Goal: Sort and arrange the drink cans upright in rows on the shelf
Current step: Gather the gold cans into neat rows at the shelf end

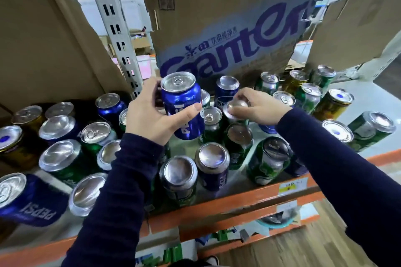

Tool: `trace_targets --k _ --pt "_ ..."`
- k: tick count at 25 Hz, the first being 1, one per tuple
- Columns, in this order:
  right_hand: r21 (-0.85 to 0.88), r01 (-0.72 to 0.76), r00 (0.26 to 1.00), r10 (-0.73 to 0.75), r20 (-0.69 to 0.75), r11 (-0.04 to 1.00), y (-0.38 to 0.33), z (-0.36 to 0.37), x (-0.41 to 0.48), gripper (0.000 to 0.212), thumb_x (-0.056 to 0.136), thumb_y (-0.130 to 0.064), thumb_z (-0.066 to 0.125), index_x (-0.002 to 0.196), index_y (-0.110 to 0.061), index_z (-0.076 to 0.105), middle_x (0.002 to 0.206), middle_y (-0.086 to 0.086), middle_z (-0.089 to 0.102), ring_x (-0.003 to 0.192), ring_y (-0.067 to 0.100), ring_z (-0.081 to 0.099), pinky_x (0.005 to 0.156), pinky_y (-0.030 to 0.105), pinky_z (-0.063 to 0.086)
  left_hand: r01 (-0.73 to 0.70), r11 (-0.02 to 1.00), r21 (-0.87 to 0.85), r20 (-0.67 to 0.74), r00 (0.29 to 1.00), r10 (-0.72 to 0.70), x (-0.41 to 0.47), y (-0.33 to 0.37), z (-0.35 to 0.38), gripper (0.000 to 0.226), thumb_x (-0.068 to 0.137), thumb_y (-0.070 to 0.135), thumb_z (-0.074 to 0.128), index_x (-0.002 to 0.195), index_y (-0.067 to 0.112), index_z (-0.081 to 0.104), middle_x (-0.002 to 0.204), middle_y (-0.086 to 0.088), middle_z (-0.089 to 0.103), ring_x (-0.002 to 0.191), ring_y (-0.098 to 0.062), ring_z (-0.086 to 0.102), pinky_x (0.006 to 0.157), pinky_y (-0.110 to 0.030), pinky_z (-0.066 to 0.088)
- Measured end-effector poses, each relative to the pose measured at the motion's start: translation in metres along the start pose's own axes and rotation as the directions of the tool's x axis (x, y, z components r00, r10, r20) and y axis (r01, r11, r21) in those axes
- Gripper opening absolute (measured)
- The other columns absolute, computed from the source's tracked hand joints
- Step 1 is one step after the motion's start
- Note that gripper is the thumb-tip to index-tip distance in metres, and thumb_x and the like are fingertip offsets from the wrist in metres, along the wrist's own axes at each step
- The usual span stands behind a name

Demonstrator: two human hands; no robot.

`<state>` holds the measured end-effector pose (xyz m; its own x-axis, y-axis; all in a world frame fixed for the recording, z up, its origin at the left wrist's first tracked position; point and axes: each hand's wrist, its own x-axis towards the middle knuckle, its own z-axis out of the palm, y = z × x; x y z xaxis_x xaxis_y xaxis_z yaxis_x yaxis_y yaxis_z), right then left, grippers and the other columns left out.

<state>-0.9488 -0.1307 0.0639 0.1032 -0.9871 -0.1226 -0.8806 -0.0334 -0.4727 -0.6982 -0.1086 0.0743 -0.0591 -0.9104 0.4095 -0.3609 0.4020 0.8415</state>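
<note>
The left hand (pixel 149 115) grasps a blue Pepsi can (pixel 184 110) upright above the middle of the shelf (pixel 238 202), while the right hand (pixel 258 107) pinches the top of another can (pixel 236 104) just beside it.

Blue Pepsi can (pixel 182 106) lifted, tilted; other cans (pixel 213 165) crowd shelf (pixel 238 199).

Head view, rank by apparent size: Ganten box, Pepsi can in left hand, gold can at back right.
1. Ganten box
2. Pepsi can, held nearer the camera
3. gold can; true can sizes unsure
</note>
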Motion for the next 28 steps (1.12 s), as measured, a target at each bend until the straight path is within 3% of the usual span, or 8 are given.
trace_targets --k 4,9,12,15,18,23,28 --pt "0.118 0.027 0.997 -0.035 0.065 0.993 0.011 0.007 0.001 0.049 0.092 -0.05 0.048 0.128 -0.018 0.052 0.123 -0.001 0.056 0.115 0.017 0.051 0.101 0.033 0.038 -0.02 0.998 0.066 0.016 1.0 0.019 0.002 0.01 0.008 0.062 0.053 0.06 0.072 0.099 0.021 0.056 0.086 0.02 0.064 0.08 0.008 0.058 0.068 -0.005 0.04" --pt "0.146 0.24 0.969 -0.227 -0.101 0.96 0.029 -0.006 -0.013 0.02 0.092 -0.029 0.057 0.101 -0.013 0.065 0.093 0.004 0.068 0.089 0.019 0.063 0.083 0.041 0.049 -0.051 0.993 0.102 0.026 0.999 0.048 0.009 0.036 0.044 0.058 0.053 0.061 0.071 0.094 0.023 0.056 0.086 0.016 0.064 0.078 0.004 0.058 0.067 -0.01 0.044" --pt "0.201 0.246 0.944 -0.187 -0.272 0.948 0.061 -0.034 -0.036 0.02 0.089 -0.023 0.062 0.109 -0.02 0.067 0.092 -0.003 0.069 0.082 0.008 0.064 0.078 0.026 0.052 -0.072 0.992 0.105 0.009 0.997 0.072 0.012 0.055 0.076 0.058 0.053 0.057 0.072 0.093 0.02 0.055 0.084 0.016 0.063 0.077 0.001 0.058 0.068 -0.014 0.044" --pt "0.212 0.264 0.903 -0.164 -0.397 0.941 0.116 -0.066 -0.057 0.024 0.085 -0.03 0.064 0.107 -0.022 0.067 0.091 -0.003 0.069 0.081 0.011 0.065 0.076 0.029 0.054 -0.105 0.993 0.05 -0.001 0.994 0.105 0.011 0.081 0.121 0.056 0.056 0.05 0.072 0.1 0.02 0.055 0.087 0.019 0.062 0.081 0.004 0.058 0.069 -0.008 0.041" --pt "0.246 0.242 0.902 -0.125 -0.413 0.938 0.175 -0.09 -0.071 0.027 0.08 -0.043 0.059 0.103 -0.029 0.065 0.086 -0.008 0.067 0.076 0.011 0.063 0.074 0.036 0.055 -0.133 0.991 0.006 0.015 0.991 0.133 0.01 0.109 0.167 0.055 0.06 0.042 0.077 0.105 0.021 0.056 0.092 0.018 0.063 0.084 0.002 0.06 0.072 -0.01 0.043" --pt "0.264 0.182 0.907 -0.059 -0.416 0.947 0.269 -0.115 -0.092 0.021 0.083 -0.03 0.064 0.103 -0.024 0.066 0.093 0.001 0.068 0.088 0.02 0.065 0.082 0.049 0.053 -0.105 0.994 0.042 0.035 0.994 0.104 0.009 0.146 0.254 0.055 0.059 0.035 0.086 0.103 0.018 0.057 0.087 0.019 0.062 0.08 0.009 0.057 0.07 -0.004 0.039" --pt "0.236 0.193 0.896 -0.074 -0.437 0.952 0.31 -0.118 -0.103 0.014 0.087 -0.014 0.066 0.1 -0.016 0.069 0.084 -0.005 0.066 0.079 0.014 0.064 0.077 0.035 0.055 -0.033 0.992 0.124 0.085 0.996 0.022 0.009 0.151 0.323 0.059 0.055 0.037 0.086 0.102 0.023 0.052 0.087 0.018 0.062 0.081 0.004 0.058 0.071 -0.01 0.043"
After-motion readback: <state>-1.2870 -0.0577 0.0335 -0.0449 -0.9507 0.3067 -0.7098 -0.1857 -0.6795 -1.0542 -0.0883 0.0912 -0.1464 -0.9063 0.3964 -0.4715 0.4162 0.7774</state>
